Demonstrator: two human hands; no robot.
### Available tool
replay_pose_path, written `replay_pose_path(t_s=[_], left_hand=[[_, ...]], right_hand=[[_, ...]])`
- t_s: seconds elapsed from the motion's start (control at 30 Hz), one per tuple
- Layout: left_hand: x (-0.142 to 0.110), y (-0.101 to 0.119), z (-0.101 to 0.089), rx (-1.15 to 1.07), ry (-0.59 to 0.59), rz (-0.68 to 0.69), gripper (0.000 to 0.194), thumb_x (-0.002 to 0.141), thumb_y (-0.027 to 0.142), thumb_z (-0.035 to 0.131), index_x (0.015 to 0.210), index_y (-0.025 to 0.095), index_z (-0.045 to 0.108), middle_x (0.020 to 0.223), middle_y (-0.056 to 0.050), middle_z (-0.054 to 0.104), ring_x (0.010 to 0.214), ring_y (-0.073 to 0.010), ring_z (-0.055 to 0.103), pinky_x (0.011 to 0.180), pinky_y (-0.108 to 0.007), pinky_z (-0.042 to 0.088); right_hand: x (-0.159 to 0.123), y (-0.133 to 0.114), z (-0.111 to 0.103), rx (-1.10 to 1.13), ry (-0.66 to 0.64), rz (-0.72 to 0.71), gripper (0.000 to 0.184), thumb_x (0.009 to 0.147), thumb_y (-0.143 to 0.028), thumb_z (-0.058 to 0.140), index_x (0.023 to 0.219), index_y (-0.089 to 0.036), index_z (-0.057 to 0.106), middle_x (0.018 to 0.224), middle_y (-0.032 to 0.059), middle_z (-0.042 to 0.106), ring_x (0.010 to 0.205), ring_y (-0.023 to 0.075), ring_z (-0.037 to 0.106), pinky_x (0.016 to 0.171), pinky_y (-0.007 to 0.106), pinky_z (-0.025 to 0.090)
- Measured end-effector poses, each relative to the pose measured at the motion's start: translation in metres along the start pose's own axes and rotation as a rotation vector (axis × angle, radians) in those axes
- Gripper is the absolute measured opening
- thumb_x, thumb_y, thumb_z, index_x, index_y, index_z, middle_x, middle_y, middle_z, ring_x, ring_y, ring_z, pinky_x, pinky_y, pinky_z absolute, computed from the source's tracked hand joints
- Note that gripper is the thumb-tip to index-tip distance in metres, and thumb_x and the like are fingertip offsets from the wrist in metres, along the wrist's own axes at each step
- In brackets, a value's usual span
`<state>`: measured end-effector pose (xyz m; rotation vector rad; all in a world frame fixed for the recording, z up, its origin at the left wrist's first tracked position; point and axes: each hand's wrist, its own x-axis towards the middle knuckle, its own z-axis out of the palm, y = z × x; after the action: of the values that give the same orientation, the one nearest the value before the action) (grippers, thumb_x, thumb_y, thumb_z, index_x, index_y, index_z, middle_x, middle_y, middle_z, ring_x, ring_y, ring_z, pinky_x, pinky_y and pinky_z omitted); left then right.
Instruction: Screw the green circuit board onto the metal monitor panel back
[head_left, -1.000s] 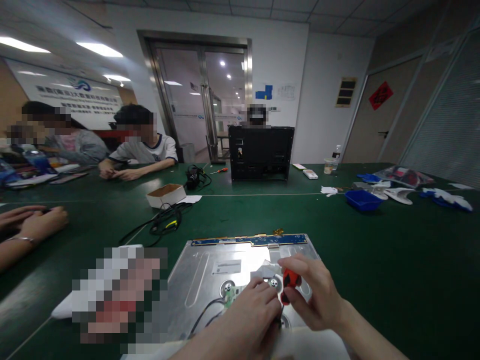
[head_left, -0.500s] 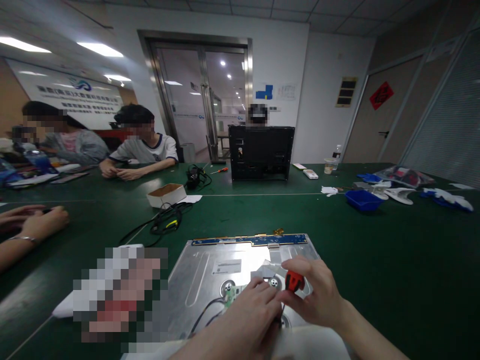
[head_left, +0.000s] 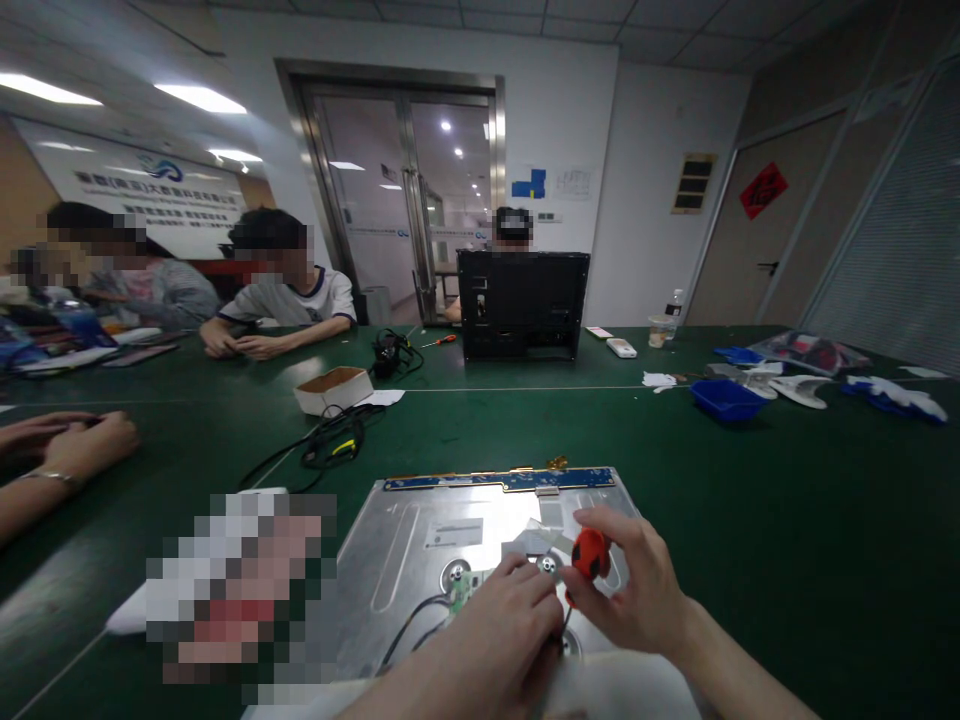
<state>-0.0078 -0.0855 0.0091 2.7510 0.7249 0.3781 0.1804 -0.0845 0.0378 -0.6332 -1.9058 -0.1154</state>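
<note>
My right hand (head_left: 637,580) grips the red and black handle of a screwdriver (head_left: 591,553) between thumb and fingers. The screwdriver's thin shaft slants down toward the metal back of a display panel (head_left: 397,540), and its tip is hidden behind my left hand. My left hand (head_left: 514,605) lies over the panel with its fingers curled together; whatever is under them is out of sight. Beside its fingertips shows a small green circuit board (head_left: 463,590) with dark cables. A blue circuit strip (head_left: 495,481) runs along the panel's far edge.
Left of the panel are a tangle of black cable (head_left: 334,435) and an open cardboard box (head_left: 334,390). A black monitor frame (head_left: 523,305) stands across the table. A blue tray (head_left: 727,400) and gloves (head_left: 896,395) lie right. Another person's hands (head_left: 82,450) are at left.
My right hand has shifted slightly right, and the screwdriver handle has turned and tilted in its fingers. My left hand stays in place on the panel.
</note>
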Motion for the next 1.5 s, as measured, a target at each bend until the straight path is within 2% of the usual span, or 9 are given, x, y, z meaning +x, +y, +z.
replay_pose_path(t_s=[0.17,0.37,0.5,0.77,0.93,1.03,1.2,1.33,1.5], left_hand=[[0.0,0.0,0.0,-0.008,0.002,-0.019,0.021,0.079,0.016,0.056,0.1,0.021,0.059,0.104,-0.008,0.065,0.098,-0.0265,0.058,0.097,-0.046,0.041],[0.0,-0.001,0.001,-0.004,-0.019,-0.014,0.025,0.078,0.018,0.059,0.103,0.021,0.058,0.104,-0.007,0.064,0.099,-0.0272,0.058,0.098,-0.046,0.04],[0.0,-0.002,0.001,-0.005,-0.029,-0.017,0.027,0.078,0.016,0.058,0.105,0.022,0.059,0.104,-0.008,0.065,0.099,-0.0274,0.058,0.097,-0.045,0.04],[-0.001,-0.001,0.002,-0.008,-0.006,-0.02,0.022,0.079,0.016,0.056,0.1,0.021,0.059,0.103,-0.007,0.065,0.097,-0.0267,0.058,0.096,-0.046,0.04],[0.001,0.0,0.001,0.001,-0.009,-0.017,0.022,0.078,0.015,0.057,0.099,0.021,0.059,0.101,-0.007,0.065,0.096,-0.0266,0.058,0.096,-0.046,0.041],[0.001,0.0,0.001,-0.008,-0.008,-0.011,0.025,0.079,0.015,0.057,0.103,0.021,0.059,0.103,-0.007,0.065,0.098,-0.0263,0.058,0.096,-0.045,0.041],[0.0,-0.002,0.002,-0.014,0.001,-0.003,0.022,0.079,0.016,0.057,0.1,0.021,0.06,0.103,-0.007,0.065,0.097,-0.0262,0.058,0.096,-0.045,0.04],[-0.001,-0.001,0.002,-0.008,0.021,-0.011,0.023,0.079,0.016,0.056,0.101,0.021,0.058,0.104,-0.008,0.064,0.098,-0.0266,0.057,0.096,-0.045,0.039],[0.0,-0.001,0.002,0.01,-0.007,-0.014,0.016,0.078,0.016,0.057,0.094,0.02,0.057,0.1,-0.007,0.064,0.093,-0.0252,0.057,0.096,-0.044,0.039]], right_hand=[[-0.001,0.003,0.0,0.064,-0.06,-0.009,0.027,0.099,-0.043,0.05,0.116,-0.022,0.048,0.067,-0.0048,0.065,0.044,0.0095,0.051,0.046,0.022,0.042],[0.004,-0.002,-0.005,0.153,-0.111,0.005,0.031,0.091,-0.019,0.042,0.122,-0.018,0.046,0.076,0.0011,0.064,0.055,0.0144,0.058,0.052,0.026,0.047],[0.002,-0.002,-0.002,0.072,-0.044,0.032,0.031,0.088,-0.015,0.047,0.118,-0.02,0.044,0.076,-0.0003,0.062,0.051,0.0124,0.054,0.048,0.024,0.043],[0.003,0.001,-0.001,0.036,-0.063,-0.024,0.024,0.098,-0.038,0.051,0.116,-0.023,0.048,0.067,-0.0034,0.06,0.052,0.0133,0.055,0.047,0.024,0.04],[0.008,-0.002,-0.008,0.141,-0.138,-0.019,0.04,0.09,-0.02,0.04,0.13,-0.017,0.046,0.087,0.0065,0.067,0.07,0.0193,0.065,0.059,0.03,0.051],[0.006,-0.002,-0.007,0.113,-0.103,0.002,0.039,0.088,-0.015,0.043,0.126,-0.017,0.048,0.086,0.005,0.066,0.064,0.0167,0.062,0.056,0.028,0.049],[0.0,0.001,0.0,0.028,-0.047,-0.011,0.021,0.097,-0.03,0.052,0.117,-0.023,0.049,0.069,-0.0032,0.06,0.05,0.0126,0.054,0.046,0.024,0.039],[0.004,0.0,-0.002,0.062,-0.078,-0.028,0.03,0.1,-0.043,0.046,0.121,-0.021,0.049,0.07,-0.0013,0.061,0.052,0.0141,0.056,0.047,0.025,0.042],[0.01,-0.003,-0.009,0.154,-0.132,-0.029,0.039,0.096,-0.021,0.034,0.133,-0.015,0.045,0.09,0.0084,0.067,0.073,0.0194,0.067,0.061,0.031,0.052]])
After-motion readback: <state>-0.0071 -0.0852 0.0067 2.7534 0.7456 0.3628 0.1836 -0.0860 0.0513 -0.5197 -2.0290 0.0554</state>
